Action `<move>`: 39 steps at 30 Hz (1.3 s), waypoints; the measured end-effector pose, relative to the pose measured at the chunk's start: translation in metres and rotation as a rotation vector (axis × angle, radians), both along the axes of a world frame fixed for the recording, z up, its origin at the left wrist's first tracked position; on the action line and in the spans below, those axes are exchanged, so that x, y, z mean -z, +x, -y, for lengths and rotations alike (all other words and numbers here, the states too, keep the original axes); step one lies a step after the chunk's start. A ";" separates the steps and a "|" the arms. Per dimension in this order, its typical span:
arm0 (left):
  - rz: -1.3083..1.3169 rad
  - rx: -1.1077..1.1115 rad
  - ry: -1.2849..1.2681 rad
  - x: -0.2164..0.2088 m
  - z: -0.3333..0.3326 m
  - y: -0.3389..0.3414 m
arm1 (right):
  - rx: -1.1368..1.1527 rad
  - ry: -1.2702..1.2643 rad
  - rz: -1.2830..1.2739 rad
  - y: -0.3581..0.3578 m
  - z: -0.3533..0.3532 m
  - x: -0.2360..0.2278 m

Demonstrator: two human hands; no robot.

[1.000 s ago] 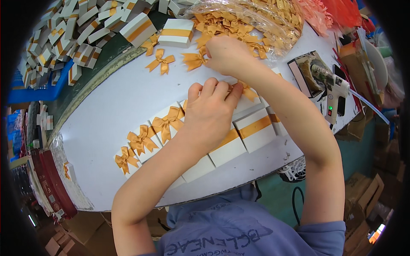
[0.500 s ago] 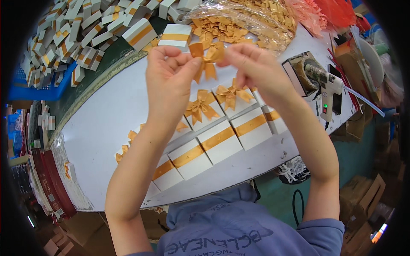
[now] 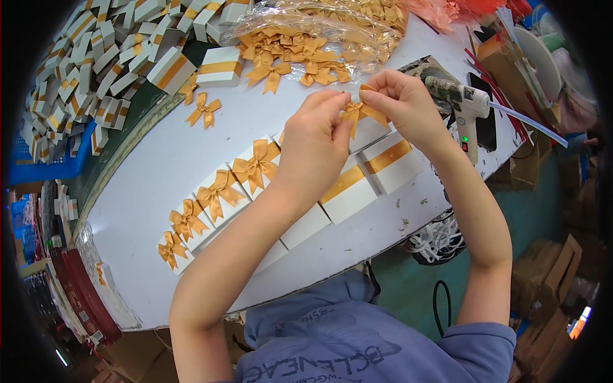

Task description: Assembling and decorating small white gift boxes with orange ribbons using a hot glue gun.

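Observation:
Between my two hands is a gold ribbon bow (image 3: 357,112), over a white gift box (image 3: 371,135) at the right end of the back row. My left hand (image 3: 316,131) is closed, fingertips pinching the bow's left loop. With thumb and fingers, my right hand (image 3: 403,105) pinches its right loop. Whether the bow touches the box I cannot tell. Farther left in that row, boxes carry bows, such as this gold bow (image 3: 256,165). In the front row, boxes such as this white box (image 3: 391,163) have a flat gold band. My left forearm hides part of both rows.
Loose gold bows (image 3: 322,62) spill from a clear plastic bag (image 3: 377,25) at the back. Many banded boxes (image 3: 86,70) are heaped at the far left. At the right, a glue gun (image 3: 469,112) with a lit green light stands near a dark phone (image 3: 484,131).
Both hands have moved right and slightly nearer with the bow, from above the table behind the rows to over the right-end box. The view has shifted a little.

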State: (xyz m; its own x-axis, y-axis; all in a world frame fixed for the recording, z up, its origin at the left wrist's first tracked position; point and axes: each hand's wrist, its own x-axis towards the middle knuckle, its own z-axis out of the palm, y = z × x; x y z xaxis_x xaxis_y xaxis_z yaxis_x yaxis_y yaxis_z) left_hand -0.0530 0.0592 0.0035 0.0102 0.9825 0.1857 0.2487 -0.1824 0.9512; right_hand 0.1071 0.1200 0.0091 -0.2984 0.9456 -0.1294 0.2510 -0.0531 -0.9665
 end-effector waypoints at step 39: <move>0.063 -0.043 -0.190 0.001 -0.006 0.005 | -0.012 -0.035 -0.222 0.005 0.008 0.007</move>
